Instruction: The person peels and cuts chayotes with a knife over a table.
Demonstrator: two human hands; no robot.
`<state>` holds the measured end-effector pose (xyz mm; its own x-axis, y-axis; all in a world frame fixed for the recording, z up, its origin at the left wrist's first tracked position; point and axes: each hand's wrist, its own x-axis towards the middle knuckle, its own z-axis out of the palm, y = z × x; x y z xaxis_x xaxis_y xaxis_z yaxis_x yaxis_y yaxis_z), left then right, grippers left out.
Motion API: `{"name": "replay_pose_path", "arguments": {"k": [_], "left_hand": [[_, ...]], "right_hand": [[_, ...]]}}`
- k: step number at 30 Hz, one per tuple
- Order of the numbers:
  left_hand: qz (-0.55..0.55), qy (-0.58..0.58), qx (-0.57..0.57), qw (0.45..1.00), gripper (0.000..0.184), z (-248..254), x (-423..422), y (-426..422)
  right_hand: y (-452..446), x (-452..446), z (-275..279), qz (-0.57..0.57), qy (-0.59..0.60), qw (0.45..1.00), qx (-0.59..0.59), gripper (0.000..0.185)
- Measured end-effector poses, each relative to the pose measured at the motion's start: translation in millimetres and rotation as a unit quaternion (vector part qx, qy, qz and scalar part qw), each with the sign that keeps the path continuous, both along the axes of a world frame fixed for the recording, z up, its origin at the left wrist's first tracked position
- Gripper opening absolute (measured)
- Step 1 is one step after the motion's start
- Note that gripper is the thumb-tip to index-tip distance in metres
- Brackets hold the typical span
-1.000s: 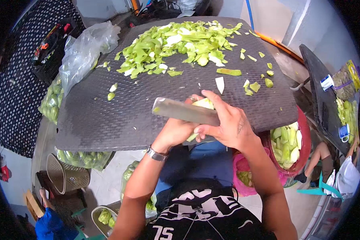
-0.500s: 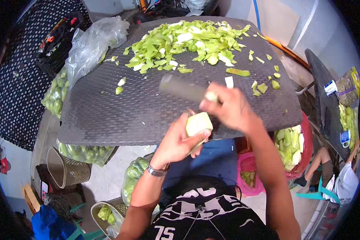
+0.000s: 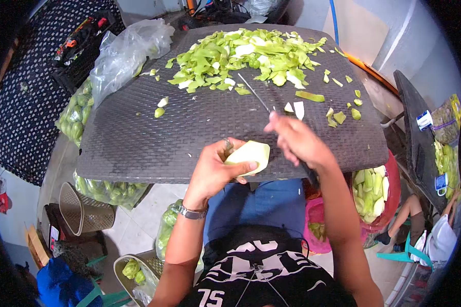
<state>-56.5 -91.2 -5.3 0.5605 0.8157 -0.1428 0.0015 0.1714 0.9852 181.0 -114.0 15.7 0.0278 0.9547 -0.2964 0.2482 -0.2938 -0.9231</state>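
My left hand point(image 3: 212, 166) is wrapped round a pale, peeled chayote point(image 3: 252, 154) with flat cut faces, held over the near edge of the dark woven-pattern table point(image 3: 133, 138). My right hand point(image 3: 303, 142) grips a knife point(image 3: 254, 93), just right of the chayote and apart from it. The blade shows as a thin line pointing up and left, towards the table's far side. A wide heap of green peelings point(image 3: 210, 56) covers the far part of the table. Loose scraps point(image 3: 339, 117) lie at its right, and a small green and white piece point(image 3: 160, 111) at its left.
A clear plastic bag point(image 3: 130, 56) hangs over the left corner. Bags of green chayotes point(image 3: 74, 117) stand below. At the lower right is a red tub point(image 3: 393, 192) of peeled pieces beside a pink bag point(image 3: 315, 245). Another person point(image 3: 440, 238) sits at the far right.
The knife has swung from lying sideways across the table to pointing away, edge-on. My right hand has moved slightly right and down, and the chayote has tilted in my left hand.
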Motion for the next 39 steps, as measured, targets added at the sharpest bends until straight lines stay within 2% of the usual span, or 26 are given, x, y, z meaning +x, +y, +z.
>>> {"name": "replay_pose_path", "arguments": {"k": [1, 3, 5, 6, 7, 9, 10, 11, 13, 15, 17, 18, 20, 22, 23, 24, 29, 32, 39], "left_hand": [[-0.012, 0.031, 0.023, 0.999, 0.040, 2, -2, 3], [-0.006, 0.050, 0.068, 0.996, 0.043, 7, -2, 9], [0.027, 0.028, 0.106, 0.994, 0.045, 12, 0, 13], [0.087, -0.004, 0.101, 0.991, 0.046, 18, 2, 11], [0.128, -0.036, 0.151, 0.980, 0.042, 15, 4, 14], [0.204, -0.196, 0.075, 0.956, 0.030, -3, 16, 16], [0.221, -0.244, 0.007, 0.944, 0.021, -10, 23, 12], [0.195, -0.257, -0.092, 0.942, 0.029, -17, 22, 7], [0.108, -0.406, -0.320, 0.849, 0.037, -32, 27, 0], [0.041, -0.466, -0.375, 0.801, 0.042, -36, 23, -4], [0.077, -0.491, -0.376, 0.783, 0.042, -30, 30, -9], [0.058, -0.507, -0.360, 0.781, 0.045, -34, 29, -6], [0.099, -0.481, -0.330, 0.806, 0.047, -22, 31, -4], [0.116, -0.452, -0.279, 0.839, 0.052, -19, 33, -4], [0.095, -0.468, -0.270, 0.836, 0.052, -20, 33, -1], [0.075, -0.483, -0.262, 0.832, 0.052, -22, 32, 1], [0.035, -0.504, -0.301, 0.809, 0.055, -17, 35, 3], [0.063, -0.511, -0.261, 0.817, 0.055, -25, 43, 2], [0.152, -0.439, -0.175, 0.868, 0.050, -10, 54, -4]], "right_hand": [[-10, -4, -5, 0.047, 0.085, 0.995, -0.003, 0.062], [-23, -20, -9, 0.065, 0.092, 0.994, 0.013, 0.052], [-31, -30, -25, 0.029, 0.142, 0.988, 0.060, 0.035], [-35, -37, -21, 0.008, 0.179, 0.982, 0.053, 0.036], [-40, -43, -17, -0.013, 0.216, 0.975, 0.045, 0.036], [-49, -48, -20, 0.010, 0.280, 0.960, 0.009, 0.044], [-52, -49, -26, 0.044, 0.297, 0.954, -0.014, 0.054], [-56, -48, -23, 0.082, 0.304, 0.949, -0.031, 0.060], [-65, -58, -6, 0.031, 0.290, 0.955, -0.055, 0.066], [-74, -53, -20, 0.012, 0.254, 0.966, -0.052, 0.062], [-86, -48, -24, -0.007, 0.204, 0.978, -0.033, 0.058], [-94, -47, -17, -0.014, 0.172, 0.985, -0.011, 0.054], [-106, -45, -2, -0.045, 0.112, 0.993, -0.001, 0.045], [-121, -47, 5, -0.059, 0.057, 0.997, 0.000, 0.047], [-126, -48, 9, -0.066, 0.029, 0.997, 0.000, 0.048], [-131, -49, 14, -0.055, -0.001, 0.998, -0.024, 0.057], [-152, -53, 7, -0.026, -0.016, 0.999, 0.028, 0.068], [-157, -55, 5, -0.021, -0.038, 0.998, 0.048, 0.071], [-158, -60, 1, -0.008, -0.069, 0.994, 0.089, 0.070]]}}
